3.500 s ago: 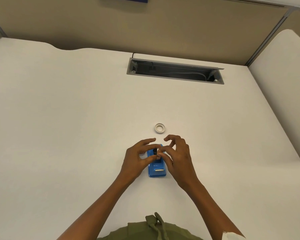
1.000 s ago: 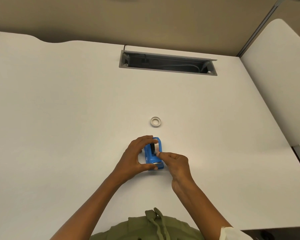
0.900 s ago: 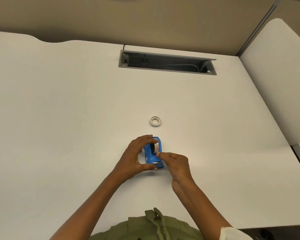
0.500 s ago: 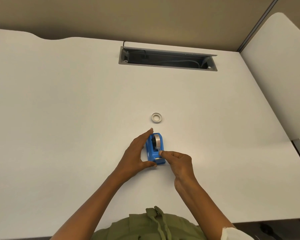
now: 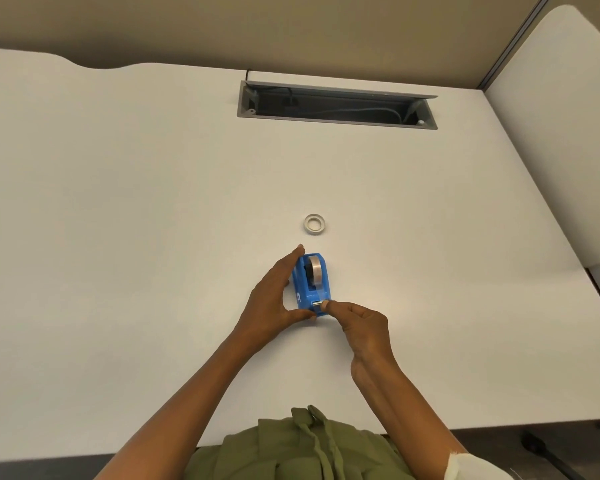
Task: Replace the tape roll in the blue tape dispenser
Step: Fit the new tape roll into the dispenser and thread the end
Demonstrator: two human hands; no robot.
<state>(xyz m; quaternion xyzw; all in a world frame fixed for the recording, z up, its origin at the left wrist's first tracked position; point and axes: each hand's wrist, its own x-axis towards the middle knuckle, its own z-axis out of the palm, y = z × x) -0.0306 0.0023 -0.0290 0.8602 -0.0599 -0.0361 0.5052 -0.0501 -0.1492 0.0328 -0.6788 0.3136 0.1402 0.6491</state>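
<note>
Hands: L hand (image 5: pixel 274 299) flat along dispenser (image 5: pixel 303 289) side, thumb hooked round near end; R hand (image 5: pixel 364 327) pinches tape end (image 5: pixel 317 303) at cutter. Roll (image 5: pixel 315 270) seated in dispenser, mid-desk (image 5: pixel 153 202). Ring (image 5: pixel 314 224), prob. old core, lies just beyond. Est. status: swap nearly done; left: fix tape on cutter, let go.

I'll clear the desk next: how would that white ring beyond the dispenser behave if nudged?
The white tape ring lies flat on the desk, so it would likely slide, not roll. It looks thin and hollow, probably very light. Stood on edge, it might roll away.
</note>
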